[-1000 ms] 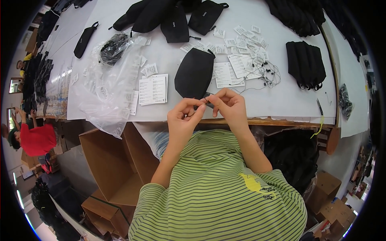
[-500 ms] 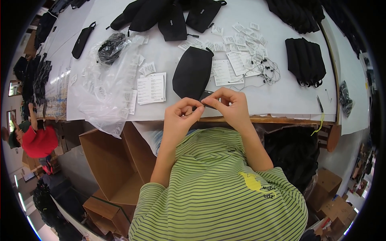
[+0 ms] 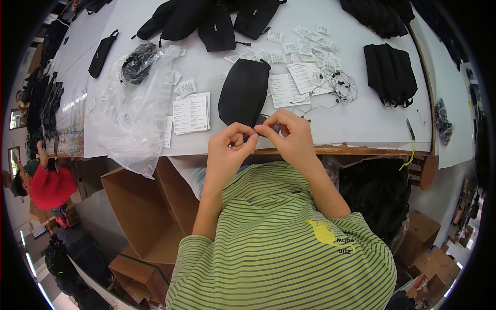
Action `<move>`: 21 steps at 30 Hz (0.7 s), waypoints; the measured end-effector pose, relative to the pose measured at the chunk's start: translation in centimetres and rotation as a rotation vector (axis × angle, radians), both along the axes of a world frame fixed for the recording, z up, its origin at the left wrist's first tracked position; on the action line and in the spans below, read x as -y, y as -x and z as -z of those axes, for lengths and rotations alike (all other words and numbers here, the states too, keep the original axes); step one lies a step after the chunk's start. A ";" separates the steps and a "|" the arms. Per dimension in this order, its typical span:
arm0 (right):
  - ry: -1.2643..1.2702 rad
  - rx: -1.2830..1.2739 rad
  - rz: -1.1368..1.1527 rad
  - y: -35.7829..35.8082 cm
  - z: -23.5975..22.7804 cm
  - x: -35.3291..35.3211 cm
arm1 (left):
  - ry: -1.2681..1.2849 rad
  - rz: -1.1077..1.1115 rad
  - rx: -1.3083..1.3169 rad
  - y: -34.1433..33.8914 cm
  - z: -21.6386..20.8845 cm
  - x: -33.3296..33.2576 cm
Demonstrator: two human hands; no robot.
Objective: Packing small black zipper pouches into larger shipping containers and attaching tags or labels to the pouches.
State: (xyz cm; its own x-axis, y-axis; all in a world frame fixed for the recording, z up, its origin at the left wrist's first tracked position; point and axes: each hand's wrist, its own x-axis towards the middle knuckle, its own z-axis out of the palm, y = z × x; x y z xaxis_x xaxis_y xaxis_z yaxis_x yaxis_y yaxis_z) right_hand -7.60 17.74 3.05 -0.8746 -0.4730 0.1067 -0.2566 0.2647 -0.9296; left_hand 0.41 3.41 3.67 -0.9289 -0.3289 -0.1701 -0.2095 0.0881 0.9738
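Note:
A black zippered pouch (image 3: 244, 93) lies flat on the table, its front end close to my hands. My left hand (image 3: 228, 147) is closed in a pinch, thumb against forefinger. My right hand (image 3: 290, 135) pinches as well, its fingertips meeting those of the left at the table's front edge. Whatever sits between the fingertips is too small to make out. Behind my right hand a small dark strip is partly hidden. White printed cards (image 3: 289, 92) and a tangle of thin black cords (image 3: 338, 88) lie right of the pouch.
A stack of white cards (image 3: 190, 114) and a clear plastic bag (image 3: 137, 111) lie to the left. Small white labels (image 3: 310, 45) are scattered beyond. Black pouches (image 3: 391, 75) are stacked at right, near a pointed tool (image 3: 411, 129). An open cardboard box (image 3: 142, 206) stands below the table's edge.
Both pinching hands have shifted slightly, with the fingertips now closer together. The whole view has moved a little; the pouch and cards keep their places on the table.

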 end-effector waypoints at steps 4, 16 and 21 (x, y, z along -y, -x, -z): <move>0.077 0.224 -0.011 0.1 0.8 -0.1 | -0.046 0.005 0.015 0.1 0.3 0.2; 0.157 0.364 0.005 0.0 0.8 0.0 | -0.131 -0.004 0.013 0.0 0.5 0.3; 0.070 0.209 0.019 -0.4 0.7 0.4 | -0.064 -0.007 0.028 -0.1 0.7 0.3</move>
